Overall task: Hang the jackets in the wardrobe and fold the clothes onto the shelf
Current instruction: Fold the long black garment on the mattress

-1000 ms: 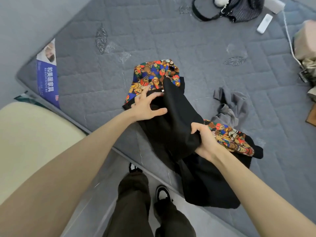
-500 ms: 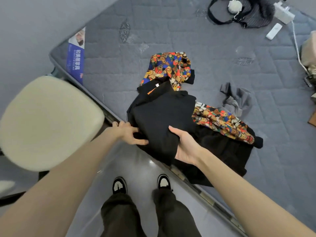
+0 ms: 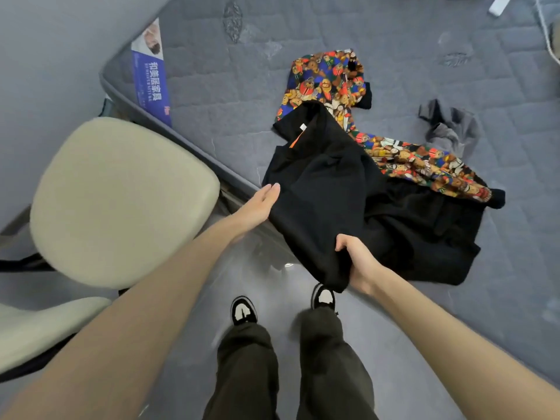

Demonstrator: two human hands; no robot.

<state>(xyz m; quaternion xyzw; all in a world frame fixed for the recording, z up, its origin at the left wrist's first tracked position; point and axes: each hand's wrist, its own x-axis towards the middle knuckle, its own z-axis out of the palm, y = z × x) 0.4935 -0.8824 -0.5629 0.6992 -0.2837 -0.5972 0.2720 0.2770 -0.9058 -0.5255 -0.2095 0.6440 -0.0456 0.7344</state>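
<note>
Two hands, both mine, at the near edge of the mattress [image 3: 394,40].

Right hand [image 3: 357,262]: fingers curled round the lower corner of the black jacket [image 3: 327,183], gripping it where the cloth hangs off the mattress edge.

Left hand [image 3: 257,204]: fingers straight and together, laid against the jacket's side at the mattress edge, holding nothing.

Black jacket: one, rumpled, an orange tab showing at its collar. Most of it lies on the mattress, close to the near edge.

Bear-print fabric [image 3: 324,77]: two stretches in many colours, touching the jacket on the side farther in on the mattress. I cannot tell whether they belong to the jacket.

Grey garment [image 3: 451,128]: one, crumpled, farther in on the mattress, near the bear print but apart from it.

Printed label [image 3: 150,74]: one, blue and white, on the mattress corner.

Chair seat [image 3: 121,201]: one, cream, off the mattress, just beside that corner.

Shoes [image 3: 244,310]: one pair, black and white, on the floor below the mattress edge.
</note>
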